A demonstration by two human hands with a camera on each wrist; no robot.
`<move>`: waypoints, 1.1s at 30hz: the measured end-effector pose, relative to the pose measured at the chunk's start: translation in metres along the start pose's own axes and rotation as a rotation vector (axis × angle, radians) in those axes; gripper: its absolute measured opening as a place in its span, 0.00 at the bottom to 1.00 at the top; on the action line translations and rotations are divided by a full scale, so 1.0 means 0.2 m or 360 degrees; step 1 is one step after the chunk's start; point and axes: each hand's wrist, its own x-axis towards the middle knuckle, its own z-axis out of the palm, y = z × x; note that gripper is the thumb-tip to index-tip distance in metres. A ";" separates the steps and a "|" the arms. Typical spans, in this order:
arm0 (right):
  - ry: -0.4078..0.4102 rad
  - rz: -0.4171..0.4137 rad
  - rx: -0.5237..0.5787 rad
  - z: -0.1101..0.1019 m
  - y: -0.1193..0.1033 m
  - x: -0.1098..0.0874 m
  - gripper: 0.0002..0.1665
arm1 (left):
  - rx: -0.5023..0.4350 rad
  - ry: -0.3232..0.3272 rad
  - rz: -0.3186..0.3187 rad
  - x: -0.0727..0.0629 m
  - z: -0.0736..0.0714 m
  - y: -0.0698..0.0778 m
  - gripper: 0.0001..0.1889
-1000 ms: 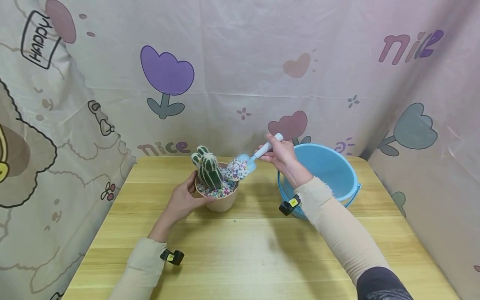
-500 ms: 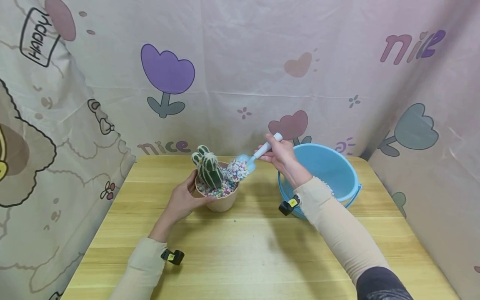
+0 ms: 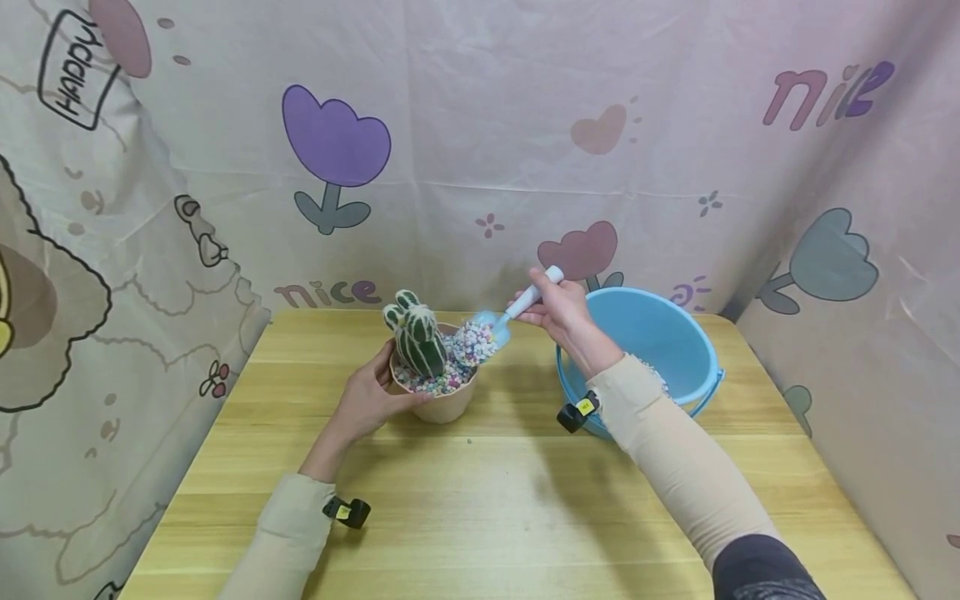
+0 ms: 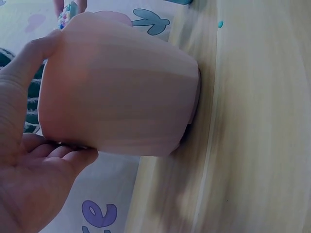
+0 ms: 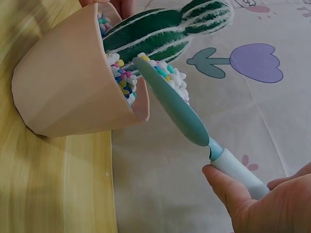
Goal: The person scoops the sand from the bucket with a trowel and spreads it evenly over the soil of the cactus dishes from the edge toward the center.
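A green, white-striped cactus (image 3: 420, 343) stands in a beige flowerpot (image 3: 442, 408), with colourful pebbles (image 5: 127, 83) around its base. My left hand (image 3: 371, 398) grips the pot's rim from the left, thumb on the near side and fingers behind. With my right hand (image 3: 564, 312) I hold a small blue shovel (image 5: 187, 114) by its white handle. Its blade bears a heap of pale, multicoloured pebbles (image 3: 474, 342) and slants down over the pot's right rim. In the right wrist view the blade's tip is close to the cactus.
A blue bucket (image 3: 652, 321) with a handle stands to the right, partly behind my right forearm; some pebbles show inside. One tiny pebble (image 4: 220, 24) lies on the wooden table (image 3: 480, 517) near the pot. A printed cloth (image 3: 480, 125) hangs behind the table.
Both hands, the pot and the loaded shovel stay almost where they were. The head view has shifted very slightly.
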 end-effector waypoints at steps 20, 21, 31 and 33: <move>0.0004 -0.0018 -0.0043 0.01 0.00 -0.01 0.33 | -0.0014 0.0121 -0.0047 -0.04 0.05 0.01 0.63; 0.0004 -0.0019 -0.0042 0.01 0.00 -0.01 0.33 | -0.0017 0.0125 -0.0046 -0.04 0.06 0.01 0.63; 0.0005 -0.0019 -0.0039 0.01 0.00 -0.01 0.33 | -0.0022 0.0212 -0.0081 -0.05 0.09 0.02 0.63; 0.0007 -0.0020 -0.0041 0.01 0.00 -0.01 0.33 | -0.0018 0.0233 -0.0083 -0.05 0.10 0.03 0.63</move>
